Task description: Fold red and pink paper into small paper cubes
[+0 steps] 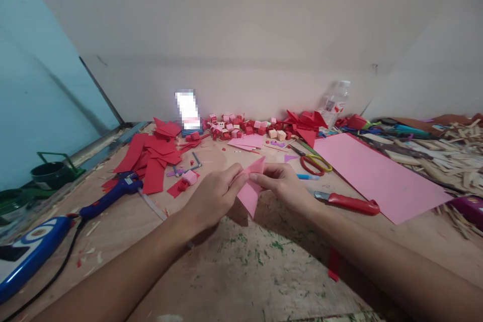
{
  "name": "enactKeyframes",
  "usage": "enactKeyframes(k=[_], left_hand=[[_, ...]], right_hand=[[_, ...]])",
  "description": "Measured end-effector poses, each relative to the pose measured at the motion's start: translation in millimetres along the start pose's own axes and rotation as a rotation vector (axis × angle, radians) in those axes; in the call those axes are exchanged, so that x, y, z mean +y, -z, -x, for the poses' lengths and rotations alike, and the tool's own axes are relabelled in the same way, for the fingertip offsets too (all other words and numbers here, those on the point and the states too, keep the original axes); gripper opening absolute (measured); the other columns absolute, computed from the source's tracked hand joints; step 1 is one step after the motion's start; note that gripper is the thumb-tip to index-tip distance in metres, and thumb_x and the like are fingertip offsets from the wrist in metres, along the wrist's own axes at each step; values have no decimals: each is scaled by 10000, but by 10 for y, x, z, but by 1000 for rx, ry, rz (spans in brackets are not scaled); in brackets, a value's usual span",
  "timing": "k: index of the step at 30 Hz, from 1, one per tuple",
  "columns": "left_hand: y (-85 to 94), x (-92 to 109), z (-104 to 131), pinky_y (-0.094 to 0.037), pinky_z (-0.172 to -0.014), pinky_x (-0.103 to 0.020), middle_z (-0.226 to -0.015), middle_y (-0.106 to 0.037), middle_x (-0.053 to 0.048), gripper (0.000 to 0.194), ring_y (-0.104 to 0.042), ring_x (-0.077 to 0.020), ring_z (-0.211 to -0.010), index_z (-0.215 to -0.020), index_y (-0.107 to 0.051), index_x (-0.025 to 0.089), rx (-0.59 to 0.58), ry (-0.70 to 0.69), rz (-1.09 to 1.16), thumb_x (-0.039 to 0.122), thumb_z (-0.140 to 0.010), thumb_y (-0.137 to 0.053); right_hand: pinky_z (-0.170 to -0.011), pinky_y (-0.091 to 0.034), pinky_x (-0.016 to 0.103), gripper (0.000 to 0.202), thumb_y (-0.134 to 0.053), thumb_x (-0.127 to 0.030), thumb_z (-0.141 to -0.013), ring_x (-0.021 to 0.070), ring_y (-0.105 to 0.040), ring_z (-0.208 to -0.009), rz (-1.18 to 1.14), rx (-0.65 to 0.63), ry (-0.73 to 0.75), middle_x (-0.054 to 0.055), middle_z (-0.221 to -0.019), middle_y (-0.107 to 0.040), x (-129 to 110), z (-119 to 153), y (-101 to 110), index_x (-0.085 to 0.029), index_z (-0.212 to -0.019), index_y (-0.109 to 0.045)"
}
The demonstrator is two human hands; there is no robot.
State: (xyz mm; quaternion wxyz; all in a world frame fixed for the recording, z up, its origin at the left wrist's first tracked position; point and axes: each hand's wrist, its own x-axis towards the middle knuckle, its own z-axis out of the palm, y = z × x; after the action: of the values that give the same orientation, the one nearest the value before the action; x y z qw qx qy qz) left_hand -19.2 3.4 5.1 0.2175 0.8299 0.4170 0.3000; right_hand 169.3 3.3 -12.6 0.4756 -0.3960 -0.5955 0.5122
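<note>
A small pink paper piece [250,197], creased and pointed at its upper and lower ends, is held above the middle of the table. My left hand [217,192] pinches its left side. My right hand [281,181] grips it from the right, with thumb and fingers closed on it. Both thumbs nearly meet at the middle of the paper. Some of the fingers are hidden behind it.
Scissors [311,161], a red-handled cutter [350,203] and a large pink sheet [377,173] lie right. Red paper strips [154,161] and a blue glue gun [109,196] are left. Small cubes [241,126], a lit phone [188,109] and a bottle [334,103] stand behind.
</note>
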Motion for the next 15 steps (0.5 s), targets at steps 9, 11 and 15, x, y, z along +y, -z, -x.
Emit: enactKeyframes(k=[9,11,15], left_hand=[[-20,43,21,-299,-628,-318,-670,-502,25,361,-490,-188,-638,-735,-410,234,-27,20,96,409,-1042,-335],[-27,25,18,-293,-617,-317,-658,-491,26,369,-469,-188,-621,-726,-397,239,-29,20,97,428,-1039,-350],[-41,-4,11,-289,-602,-315,-644,-508,25,388,-469,-191,-615,-728,-391,243,-54,31,117,472,-1039,-349]], right_hand=[[-729,-508,318,307,-773,-500,-809,183,-631,-762,-74,7,-29,31,-780,-708,-26,23,22,-194,-776,-789],[-734,-506,319,299,-784,-489,-799,182,-630,-763,-101,26,-41,31,-773,-704,-27,22,30,-194,-758,-784],[-728,-503,310,301,-802,-484,-781,172,-620,-750,-147,26,-55,26,-758,-693,-19,9,36,-187,-737,-775]])
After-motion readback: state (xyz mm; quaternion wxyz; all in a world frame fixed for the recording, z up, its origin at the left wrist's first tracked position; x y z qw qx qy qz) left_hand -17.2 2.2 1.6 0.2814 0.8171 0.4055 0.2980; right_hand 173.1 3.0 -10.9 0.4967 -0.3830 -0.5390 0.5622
